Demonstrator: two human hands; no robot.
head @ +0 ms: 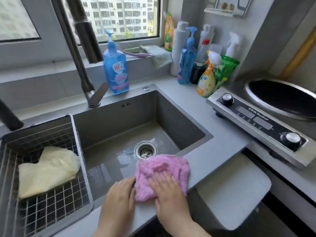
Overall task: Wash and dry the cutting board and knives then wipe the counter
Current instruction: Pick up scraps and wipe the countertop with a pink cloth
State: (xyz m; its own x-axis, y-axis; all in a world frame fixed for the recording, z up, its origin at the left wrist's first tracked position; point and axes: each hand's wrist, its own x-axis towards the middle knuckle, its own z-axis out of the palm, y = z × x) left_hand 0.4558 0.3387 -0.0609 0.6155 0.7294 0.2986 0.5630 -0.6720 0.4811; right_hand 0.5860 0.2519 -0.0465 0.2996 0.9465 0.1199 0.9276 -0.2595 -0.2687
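Okay, pink cloth (162, 175) lies spread on the grey bench (217, 147) at the sink's (119, 117) near right corner, about 6 o'clock in view, with its far edge hanging over the basin just short of the drain (145, 150). Right hand (168, 194) rests on top of the cloth, grip flat, fingers straight and spread, pressing down and clasping nothing. Left hand (119, 192) sits just at 9 o'clock of the cloth, fingertips touching its left edge (fingers bend there, so I cannot tell if that grip pinches the fabric or only touches it). Basin floor is wet.

White cutting board (234, 190) lies at 4 o'clock of the cloth, below the bench rim, close to the right hand but apart from it.

Wire basket (51, 211) fills the sink's left part at 8 o'clock and holds a crumpled yellow cloth (46, 170). Faucet (77, 53) rises at 11 o'clock, with a blue pump bottle (116, 69) beside it at 12. More bottles (205, 65) cluster at 1 o'clock. Induction cooker (256, 120) with a wok (282, 98) sits at 3 o'clock.
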